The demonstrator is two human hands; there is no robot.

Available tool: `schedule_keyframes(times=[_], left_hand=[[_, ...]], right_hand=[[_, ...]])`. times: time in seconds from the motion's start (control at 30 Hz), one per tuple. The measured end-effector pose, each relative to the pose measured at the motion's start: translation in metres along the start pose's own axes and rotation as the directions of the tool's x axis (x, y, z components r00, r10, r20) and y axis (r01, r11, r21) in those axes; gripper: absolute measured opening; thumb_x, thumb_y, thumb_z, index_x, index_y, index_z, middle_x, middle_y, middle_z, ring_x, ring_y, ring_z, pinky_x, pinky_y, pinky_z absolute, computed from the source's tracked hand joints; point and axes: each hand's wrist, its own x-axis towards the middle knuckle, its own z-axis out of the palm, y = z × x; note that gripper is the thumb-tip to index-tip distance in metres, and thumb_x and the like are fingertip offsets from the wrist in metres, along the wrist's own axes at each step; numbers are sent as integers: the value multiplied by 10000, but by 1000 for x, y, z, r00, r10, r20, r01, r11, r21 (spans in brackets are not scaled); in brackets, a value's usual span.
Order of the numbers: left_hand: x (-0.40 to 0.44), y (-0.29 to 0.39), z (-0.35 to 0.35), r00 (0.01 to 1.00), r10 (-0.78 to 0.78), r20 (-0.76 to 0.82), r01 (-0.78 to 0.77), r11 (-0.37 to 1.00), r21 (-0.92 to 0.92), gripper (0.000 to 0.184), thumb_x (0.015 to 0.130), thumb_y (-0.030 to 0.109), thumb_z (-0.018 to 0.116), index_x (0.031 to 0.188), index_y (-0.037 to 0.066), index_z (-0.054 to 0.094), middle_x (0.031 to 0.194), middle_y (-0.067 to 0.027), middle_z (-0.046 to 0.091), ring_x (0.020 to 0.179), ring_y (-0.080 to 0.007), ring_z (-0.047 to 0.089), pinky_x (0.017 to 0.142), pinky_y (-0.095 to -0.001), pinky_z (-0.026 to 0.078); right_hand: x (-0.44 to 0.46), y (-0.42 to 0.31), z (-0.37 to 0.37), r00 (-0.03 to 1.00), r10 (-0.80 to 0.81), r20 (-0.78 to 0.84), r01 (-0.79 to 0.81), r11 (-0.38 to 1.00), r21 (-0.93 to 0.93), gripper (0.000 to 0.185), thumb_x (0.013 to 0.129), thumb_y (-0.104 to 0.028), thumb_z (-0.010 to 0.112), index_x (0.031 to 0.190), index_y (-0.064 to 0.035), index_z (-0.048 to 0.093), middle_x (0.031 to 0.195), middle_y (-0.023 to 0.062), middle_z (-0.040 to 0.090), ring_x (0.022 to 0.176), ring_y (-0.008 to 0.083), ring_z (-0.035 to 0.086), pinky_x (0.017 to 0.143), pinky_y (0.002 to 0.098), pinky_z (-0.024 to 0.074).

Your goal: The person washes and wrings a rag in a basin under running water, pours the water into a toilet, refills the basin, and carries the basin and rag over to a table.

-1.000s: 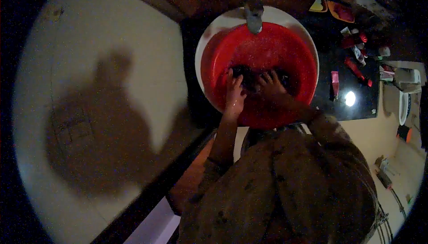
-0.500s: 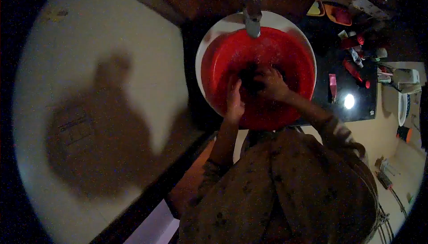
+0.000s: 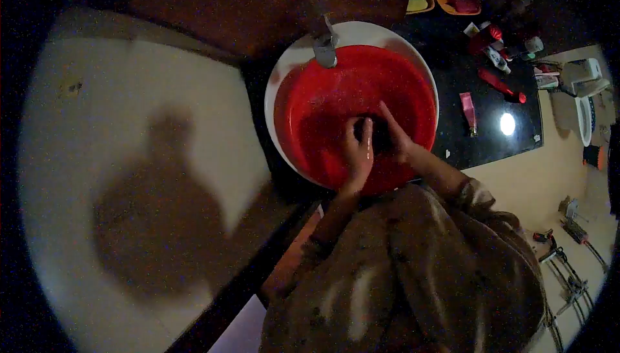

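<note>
Both hands are inside a red basin (image 3: 303, 117) set in a white round sink (image 3: 274, 117). Between them is a dark, soft-looking bundle (image 3: 380, 135); poor light hides its kind. My left hand (image 3: 360, 148) curls around its left side, thumb upward, wet and shiny. On the right, my right hand (image 3: 402, 143) has its fingers stretched out, palm turned toward the bundle; its lower part is hard to see. A metal faucet (image 3: 326, 51) hangs over the basin's far rim.
The dark counter (image 3: 445, 75) to the right carries a pink tube (image 3: 468, 113), a red bottle (image 3: 500, 86) and several toiletries. Soap dishes (image 3: 457, 3) sit at the back. A pale wall (image 3: 129, 82) stands at left; a brush (image 3: 578, 233) hangs at lower right.
My right hand has gone from gripping the dark bundle to stretched fingers beside it. My left hand has moved right and curled around it. The view has shifted slightly.
</note>
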Motion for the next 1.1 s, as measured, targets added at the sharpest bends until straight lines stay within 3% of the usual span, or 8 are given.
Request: schedule_keyframes(times=[0.27, 0.4, 0.53, 0.77, 0.83, 0.93, 1.0, 1.1], left_hand=[[0, 3, 7, 802, -591, -86, 413, 654, -633, 541, 892, 388, 454, 1290, 45, 327, 1263, -114, 410, 1152, -261, 407, 952, -359, 354], [18, -72, 11, 893, -346, 289, 362, 169, -917, 315, 906, 294, 437, 1079, 39, 496, 1019, -72, 538, 922, -196, 534, 810, -340, 454], [31, -115, 10, 886, 165, 433, 448, -65, -892, 366, 870, 374, 464, 1126, 114, 486, 1079, -59, 524, 1020, -225, 497, 880, -393, 423], [7, -49, -11, 838, -184, 513, 524, 11, -852, 381, 872, 368, 467, 1149, 107, 474, 1095, -66, 516, 1016, -229, 499, 883, -393, 426], [1, -55, -7, 878, -461, 128, 345, 426, -836, 342, 866, 301, 515, 1134, 92, 477, 1107, -69, 514, 999, -230, 506, 862, -378, 427], [0, -19, -19, 982, 33, -188, -90, 947, -307, 280, 825, 159, 604, 1064, 56, 501, 1069, -80, 529, 979, -229, 520, 797, -341, 445], [-3, -8, -24, 931, 351, -104, -352, 936, 13, 302, 810, 128, 620, 1073, 57, 490, 1083, -85, 527, 979, -231, 516, 821, -353, 424], [-15, 13, -17, 804, 584, 110, -590, 762, 265, 322, 834, 183, 597, 1099, 49, 473, 1088, -101, 527, 1000, -242, 503, 871, -374, 393]], right_hand=[[23, 16, 31, 775, -629, 56, 564, 649, -511, 315, 796, -299, 619, 1000, -67, 553, 918, 48, 577, 822, 169, 539, 725, 327, 444], [34, 23, 25, 444, -754, 485, 453, -278, -847, 249, 747, -227, 658, 877, -44, 550, 794, 83, 562, 780, 270, 552, 723, 341, 448], [28, 18, 27, 242, -616, 750, 597, -515, -615, 257, 715, -130, 666, 908, -50, 516, 896, 121, 537, 827, 298, 526, 734, 364, 431], [8, 1, 28, 382, -522, 763, 666, -416, -619, 509, 771, -181, 576, 1231, -56, 396, 1282, 183, 379, 1186, 350, 368, 970, 403, 323], [-2, -6, 16, 459, -425, 780, 578, -524, -626, 543, 782, -203, 571, 1264, -50, 375, 1327, 179, 347, 1231, 335, 331, 994, 398, 298], [5, 6, -9, 660, -438, 610, 729, 177, -661, 542, 798, -253, 587, 1268, -73, 386, 1329, 142, 361, 1222, 282, 349, 991, 384, 305], [3, 14, -8, 964, -243, 103, 264, 910, -319, 503, 807, -245, 607, 1245, -93, 414, 1264, 108, 423, 1128, 245, 431, 935, 357, 364], [2, 22, 16, 952, -305, 15, 305, 948, -94, 407, 796, -227, 633, 1155, -104, 482, 1156, 80, 483, 1028, 234, 473, 871, 340, 401]])
